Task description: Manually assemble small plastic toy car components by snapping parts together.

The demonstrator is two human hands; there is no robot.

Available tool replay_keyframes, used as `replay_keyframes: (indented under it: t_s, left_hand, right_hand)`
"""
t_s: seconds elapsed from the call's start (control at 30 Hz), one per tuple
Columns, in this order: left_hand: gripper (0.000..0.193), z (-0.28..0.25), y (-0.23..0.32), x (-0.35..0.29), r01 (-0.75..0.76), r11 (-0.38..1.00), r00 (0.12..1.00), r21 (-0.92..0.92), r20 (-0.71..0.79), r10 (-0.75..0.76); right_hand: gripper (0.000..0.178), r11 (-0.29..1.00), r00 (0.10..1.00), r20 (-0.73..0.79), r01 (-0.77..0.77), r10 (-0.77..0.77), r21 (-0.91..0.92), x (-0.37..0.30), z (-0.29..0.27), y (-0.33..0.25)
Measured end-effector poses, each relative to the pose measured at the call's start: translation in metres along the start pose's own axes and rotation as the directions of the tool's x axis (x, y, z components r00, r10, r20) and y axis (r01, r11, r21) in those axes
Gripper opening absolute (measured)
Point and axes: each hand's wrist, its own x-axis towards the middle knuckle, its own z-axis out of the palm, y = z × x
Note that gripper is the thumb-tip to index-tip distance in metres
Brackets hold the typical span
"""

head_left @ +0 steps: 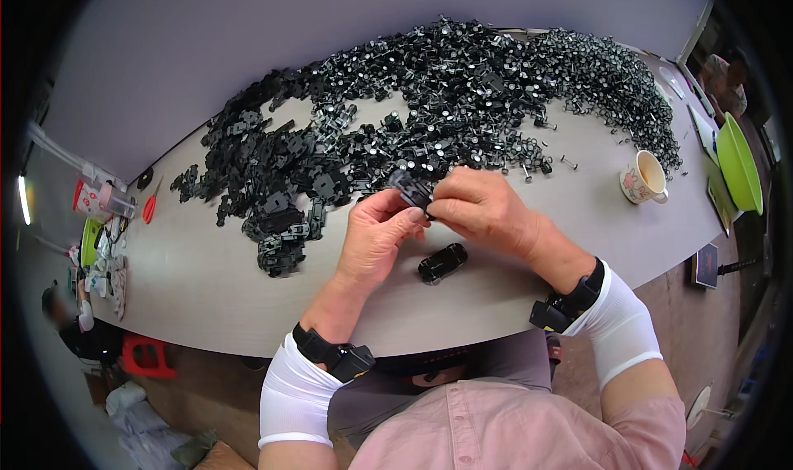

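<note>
My left hand point(373, 237) is closed on a dark plastic toy car chassis point(410, 187), gripping it between thumb and fingers above the table. Close against its right side, my right hand point(487, 210) has thumb and fingertips pinched together. What those right fingertips hold is hidden. Just below both hands, a small black toy car point(443, 263) lies on the table point(372, 313). Beyond my left hand spreads a heap of black chassis parts point(285, 168). Behind my hands is a large mound of small wheels on metal axles point(446, 82).
Shiny small metal parts point(611, 78) trail along the back right. A patterned mug point(643, 179) and a green basin point(738, 164) stand at the right. Red scissors point(149, 207) lie far left. A red stool point(149, 356) and another person point(74, 321) are beyond the left edge.
</note>
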Motion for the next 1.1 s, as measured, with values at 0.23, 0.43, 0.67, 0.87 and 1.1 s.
replay_keyframes:
  t_s: [0.23, 0.43, 0.67, 0.87, 1.1]
  left_hand:
    - [0.017, 0.012, -0.004, -0.001, -0.058, 0.996, 0.987, -0.064, -0.155, 0.047]
    - [0.019, -0.001, -0.004, 0.001, 0.040, 0.998, 0.970, -0.056, -0.238, -0.052]
    - [0.019, -0.001, -0.001, -0.001, 0.072, 0.997, 0.975, -0.033, -0.206, -0.077]
    - [0.019, -0.001, -0.001, -0.001, 0.092, 0.995, 0.980, -0.024, -0.176, -0.095]
    - [0.011, 0.005, 0.000, -0.002, 0.172, 0.985, 0.969, -0.024, -0.176, -0.174]
  right_hand:
    - [0.014, 0.991, 0.999, 0.037, -0.016, 0.011, 0.136, 0.002, 0.013, -0.006]
    - [0.011, 0.948, 0.949, -0.126, -0.301, 0.287, -0.107, -0.002, -0.013, 0.023]
    - [0.016, 0.879, 0.830, 0.294, -0.427, 0.474, -0.211, -0.017, -0.039, 0.033]
    - [0.013, 0.904, 0.813, 0.413, -0.305, 0.411, -0.300, -0.014, -0.026, 0.034]
    - [0.022, 0.876, 0.910, 0.209, -0.405, 0.358, 0.263, -0.005, -0.017, 0.011]
